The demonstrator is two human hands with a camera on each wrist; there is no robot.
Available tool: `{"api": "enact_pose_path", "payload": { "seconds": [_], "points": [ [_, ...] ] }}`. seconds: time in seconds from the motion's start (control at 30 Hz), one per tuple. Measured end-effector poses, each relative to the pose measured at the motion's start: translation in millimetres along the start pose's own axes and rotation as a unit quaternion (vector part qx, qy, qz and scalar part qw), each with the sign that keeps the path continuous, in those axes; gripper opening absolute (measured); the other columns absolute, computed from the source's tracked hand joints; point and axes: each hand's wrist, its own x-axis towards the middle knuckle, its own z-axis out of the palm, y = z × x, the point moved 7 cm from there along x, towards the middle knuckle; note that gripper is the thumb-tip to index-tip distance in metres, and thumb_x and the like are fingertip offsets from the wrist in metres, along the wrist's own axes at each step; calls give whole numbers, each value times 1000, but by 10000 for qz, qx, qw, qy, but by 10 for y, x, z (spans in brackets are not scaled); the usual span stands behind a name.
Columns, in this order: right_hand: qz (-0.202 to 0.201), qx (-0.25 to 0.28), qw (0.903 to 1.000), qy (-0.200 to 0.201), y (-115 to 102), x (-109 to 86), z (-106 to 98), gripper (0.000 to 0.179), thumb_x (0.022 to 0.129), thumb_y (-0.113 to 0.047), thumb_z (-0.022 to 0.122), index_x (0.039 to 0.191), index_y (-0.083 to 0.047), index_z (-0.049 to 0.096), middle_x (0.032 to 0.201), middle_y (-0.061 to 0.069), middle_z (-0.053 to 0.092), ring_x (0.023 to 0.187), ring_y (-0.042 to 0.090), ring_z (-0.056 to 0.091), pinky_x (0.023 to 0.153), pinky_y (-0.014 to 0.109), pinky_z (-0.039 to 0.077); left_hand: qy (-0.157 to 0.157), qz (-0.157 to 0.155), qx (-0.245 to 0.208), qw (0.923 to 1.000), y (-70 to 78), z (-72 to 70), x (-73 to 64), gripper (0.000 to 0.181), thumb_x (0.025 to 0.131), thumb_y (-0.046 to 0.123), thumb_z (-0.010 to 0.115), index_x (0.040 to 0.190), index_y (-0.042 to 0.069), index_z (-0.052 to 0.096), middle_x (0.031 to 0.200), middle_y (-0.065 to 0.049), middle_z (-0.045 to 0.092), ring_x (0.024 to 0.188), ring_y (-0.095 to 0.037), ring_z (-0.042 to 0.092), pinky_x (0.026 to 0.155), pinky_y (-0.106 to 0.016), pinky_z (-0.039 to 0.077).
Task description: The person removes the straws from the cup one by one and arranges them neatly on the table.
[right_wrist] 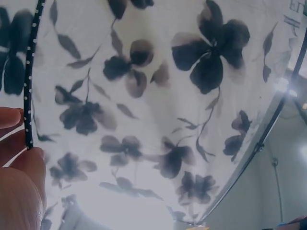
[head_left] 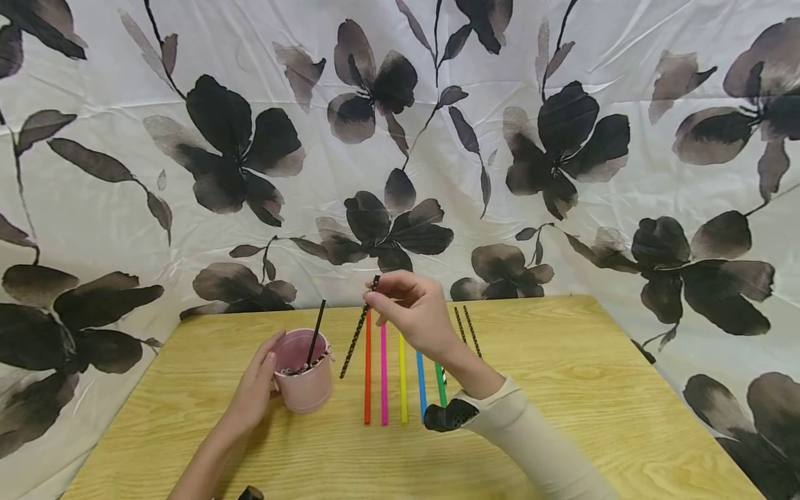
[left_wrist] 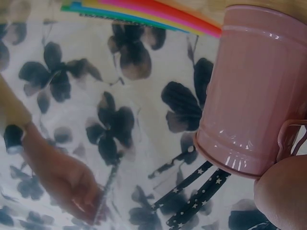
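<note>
My left hand holds a small pink metal bucket by its side, near the handle. Several black patterned straws stick out of the bucket; a star-printed straw shows in the left wrist view. To the right and above the rim, my right hand pinches a black straw with white dots near its upper end, the straw slanting down to the left. Below that hand lie a red straw, a pink straw, a yellow straw, a blue straw and a green straw, side by side.
Two black patterned straws lie farther right on the wooden table. A black-and-white straw beside the green one is mostly hidden by my right wrist. A floral cloth hangs behind the table's back edge.
</note>
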Motion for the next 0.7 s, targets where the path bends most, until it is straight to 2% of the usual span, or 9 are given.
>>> {"api": "enact_pose_path", "payload": {
  "seconds": [0.07, 0.2, 0.37, 0.43, 0.57, 0.7],
  "points": [
    [-127, -122, 9998, 34, -87, 22, -128, 12, 80, 0, 61, 92, 3, 63, 82, 14, 62, 60, 24, 56, 50, 39, 48, 0, -31, -26, 10000, -11, 3, -4, 42, 98, 29, 22, 139, 17, 25, 137, -12, 27, 116, -34, 34, 66, -44, 47],
    [-108, -418, 9989, 176, -184, 49, -414, 16, 81, -3, 61, 95, 3, 63, 81, 13, 62, 54, 26, 53, 50, 37, 48, -16, -64, -60, 10000, -15, 7, 2, 42, 98, 29, 22, 139, 17, 25, 137, -12, 27, 116, -35, 33, 65, -44, 47],
    [150, -840, 9952, 486, -218, 44, -743, 19, 81, 0, 60, 98, 8, 62, 88, 9, 64, 55, 27, 53, 49, 35, 48, 0, -24, 11, 10000, 4, -7, 0, 42, 98, 28, 22, 139, 16, 25, 137, -13, 28, 115, -35, 34, 65, -43, 47],
    [293, -1072, 9920, 605, -225, 30, -848, 20, 81, 2, 60, 99, 9, 61, 84, 8, 64, 54, 25, 53, 50, 33, 48, -3, -16, 12, 10000, 4, -9, -5, 42, 98, 28, 22, 139, 16, 25, 137, -13, 28, 115, -35, 34, 66, -43, 47],
    [539, -1383, 9853, 841, -184, 5, -1050, 23, 79, 1, 62, 100, 11, 59, 76, 11, 62, 51, 23, 54, 49, 32, 48, -29, -47, -9, 10000, -2, -4, -7, 42, 98, 29, 22, 139, 18, 24, 137, -13, 27, 115, -35, 34, 66, -43, 47],
    [764, -1538, 9808, 928, -41, -28, -1247, 25, 78, -1, 64, 101, 9, 59, 75, 18, 61, 53, 31, 53, 46, 27, 47, -22, -70, 47, 10000, -8, -2, -6, 43, 98, 30, 22, 139, 19, 24, 137, -12, 27, 115, -34, 34, 65, -42, 47]
  ]
}}
